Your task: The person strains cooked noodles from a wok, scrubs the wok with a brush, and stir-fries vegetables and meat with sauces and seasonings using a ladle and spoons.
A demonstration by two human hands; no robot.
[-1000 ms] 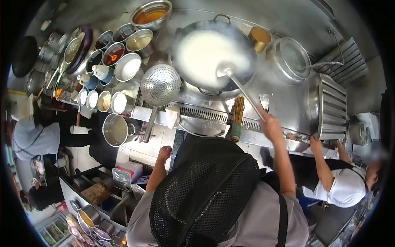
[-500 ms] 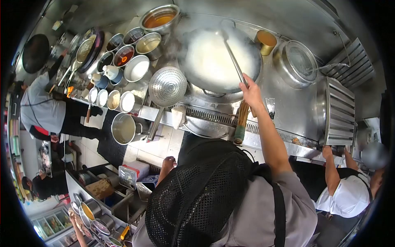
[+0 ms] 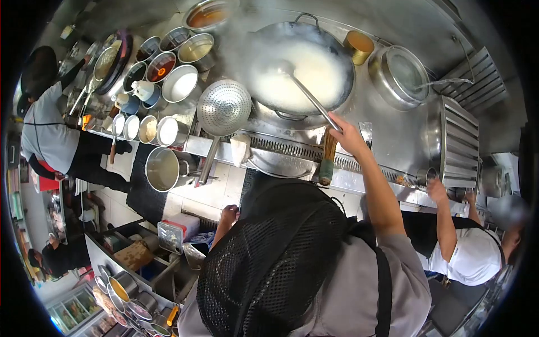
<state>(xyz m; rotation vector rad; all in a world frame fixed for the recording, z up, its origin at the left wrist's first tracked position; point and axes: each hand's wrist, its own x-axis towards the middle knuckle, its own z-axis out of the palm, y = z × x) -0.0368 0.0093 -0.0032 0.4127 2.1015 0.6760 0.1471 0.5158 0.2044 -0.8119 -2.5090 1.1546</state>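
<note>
My right hand is closed around the handle end of a long metal ladle. The ladle slants up and left into a large wok, its bowl in a steaming, milky white liquid. My left hand hangs low beside my body, fingers curled, with nothing visible in it. Left of the wok, a perforated strainer rests with its handle over the counter's front edge. A bamboo brush stands upright at that edge, below my right hand.
Seasoning pots crowd the counter at left, near a bowl of orange liquid. A gold tin and a lidded pot sit right of the wok. Co-workers stand at far left and right; the right one's hand is at a small metal container.
The ladle's bowl has moved from the wok's far side toward its middle left, and my right hand has come slightly nearer. The right co-worker's hand has risen to a small metal container.
</note>
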